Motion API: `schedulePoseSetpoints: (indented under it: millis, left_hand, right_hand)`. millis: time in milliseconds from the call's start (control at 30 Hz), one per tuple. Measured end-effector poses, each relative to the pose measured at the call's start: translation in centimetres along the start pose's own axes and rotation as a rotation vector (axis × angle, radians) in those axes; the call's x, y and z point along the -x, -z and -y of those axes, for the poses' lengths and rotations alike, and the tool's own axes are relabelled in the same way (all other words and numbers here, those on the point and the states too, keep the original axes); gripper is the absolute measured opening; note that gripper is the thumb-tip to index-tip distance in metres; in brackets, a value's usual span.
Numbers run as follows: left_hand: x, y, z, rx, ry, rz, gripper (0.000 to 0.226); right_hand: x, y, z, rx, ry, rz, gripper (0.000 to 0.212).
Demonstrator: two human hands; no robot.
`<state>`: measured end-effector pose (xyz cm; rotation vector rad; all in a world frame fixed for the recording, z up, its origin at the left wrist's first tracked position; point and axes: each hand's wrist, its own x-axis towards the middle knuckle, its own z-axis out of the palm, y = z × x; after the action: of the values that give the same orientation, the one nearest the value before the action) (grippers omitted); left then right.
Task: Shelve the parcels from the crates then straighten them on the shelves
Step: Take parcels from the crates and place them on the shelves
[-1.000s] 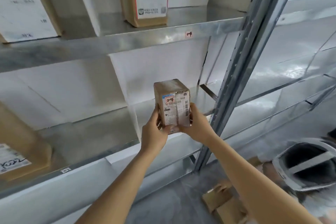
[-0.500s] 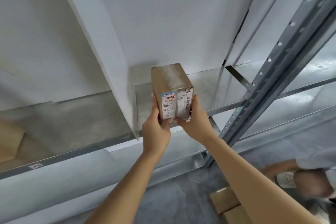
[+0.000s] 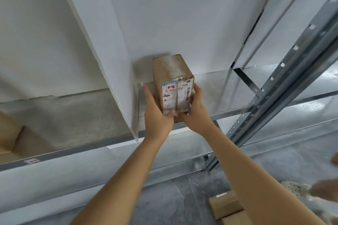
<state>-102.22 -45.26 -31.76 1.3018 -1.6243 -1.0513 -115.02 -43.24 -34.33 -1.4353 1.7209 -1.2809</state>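
Observation:
A small brown cardboard parcel (image 3: 172, 78) with a white shipping label marked "2-4" stands upright on the metal shelf (image 3: 219, 95), just right of a white divider panel (image 3: 117, 71). My left hand (image 3: 157, 113) lies along its left side with the fingers stretched out and the thumb on the front. Against the parcel's right side is my right hand (image 3: 195, 113), with its fingers wrapped over the right edge and its thumb on the lower front. The parcel's bottom edge is hidden behind both hands.
A grey perforated upright post (image 3: 285, 86) runs diagonally at the right. Another brown parcel (image 3: 9, 133) sits on the same shelf at far left. Cardboard boxes (image 3: 226, 206) lie on the floor below right, beside a person's foot in a white shoe (image 3: 296, 190).
Both hands have carried the parcel forward and down onto the shelf beside the divider. The view has tilted lower and closer to this shelf.

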Motion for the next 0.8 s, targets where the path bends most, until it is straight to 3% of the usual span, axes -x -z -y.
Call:
schedulePoseSetpoints:
  millis: [100,233,367,500,633,800]
  left_hand:
    - [1.2,1.7,-2.4,0.031,-0.029,0.002,0.110]
    - [4.0,4.7,-5.7,0.054,-0.098,0.032,0.105]
    - [7.8,9.7,-8.4,-0.027,-0.175,0.065,0.095]
    - [11.4,17.2,-9.6,-0.065,-0.213,-0.028,0.094]
    - [15.7,26.7,-9.9,-0.075,-0.163,-0.138,0.092]
    - [21.2,39.7,-9.6,-0.067,-0.146,-0.317,0.083]
  right_hand:
    - [1.4,1.5,1.7,-0.047,-0.012,-0.045,0.123]
    - [3.5,4.4,6.4,-0.119,0.040,-0.086,0.126]
    - [6.0,6.0,12.2,-0.174,0.080,0.015,0.107]
    - [8.6,3.9,18.4,-0.202,0.129,0.095,0.096]
    - [11.0,-2.1,25.0,-0.247,0.206,0.180,0.074]
    - [13.7,-13.3,34.6,-0.263,0.385,0.414,0.072]
